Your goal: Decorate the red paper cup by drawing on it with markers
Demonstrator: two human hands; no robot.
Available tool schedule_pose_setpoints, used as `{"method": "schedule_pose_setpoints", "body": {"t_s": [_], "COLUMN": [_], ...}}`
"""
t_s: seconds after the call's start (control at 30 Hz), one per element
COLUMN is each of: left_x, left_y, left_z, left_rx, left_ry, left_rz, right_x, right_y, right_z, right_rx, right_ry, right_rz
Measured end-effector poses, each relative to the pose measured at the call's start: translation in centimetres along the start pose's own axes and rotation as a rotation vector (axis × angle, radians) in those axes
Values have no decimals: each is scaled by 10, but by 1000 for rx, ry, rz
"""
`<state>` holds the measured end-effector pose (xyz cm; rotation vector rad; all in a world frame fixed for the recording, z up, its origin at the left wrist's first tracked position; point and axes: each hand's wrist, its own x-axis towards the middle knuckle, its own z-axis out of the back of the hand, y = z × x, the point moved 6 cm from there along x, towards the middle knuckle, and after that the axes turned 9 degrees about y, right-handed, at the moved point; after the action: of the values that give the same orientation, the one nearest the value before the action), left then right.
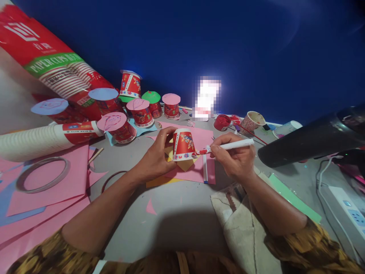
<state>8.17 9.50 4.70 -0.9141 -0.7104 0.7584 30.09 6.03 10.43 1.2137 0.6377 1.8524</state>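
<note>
A red and white paper cup is held upside down in my left hand, thumb and fingers around its left side. My right hand grips a white marker whose red tip end points left at the cup's lower right rim. Whether the tip touches the rim is hard to tell. Beneath the cup lie a yellow paper piece and a pink sheet. A thin white and blue strip rests on the pink sheet between my hands.
Several paper-topped cups stand at the back left, beside stacked cups and a tape roll. On the right are a black cylinder, a cloth, green paper and a power strip.
</note>
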Motion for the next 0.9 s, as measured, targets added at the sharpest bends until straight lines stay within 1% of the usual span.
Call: {"method": "schedule_pose_setpoints", "body": {"t_s": [0.23, 0.47, 0.67, 0.9], "left_x": [0, 0, 1, 1], "left_y": [-2, -3, -6, -5], "left_z": [0, -1, -1, 0], "left_rx": [-21, -49, -80, -68], "left_ry": [-4, -10, -8, -23], "left_rz": [-9, -12, -28, -34], "right_x": [-1, 0, 0, 1], "right_y": [0, 1, 1, -2], "right_z": [-2, -2, 3, 1], "right_rx": [30, -4, -6, -11], "right_ry": [18, 43, -23, 24], "right_rz": [-18, -15, -7, -19]}}
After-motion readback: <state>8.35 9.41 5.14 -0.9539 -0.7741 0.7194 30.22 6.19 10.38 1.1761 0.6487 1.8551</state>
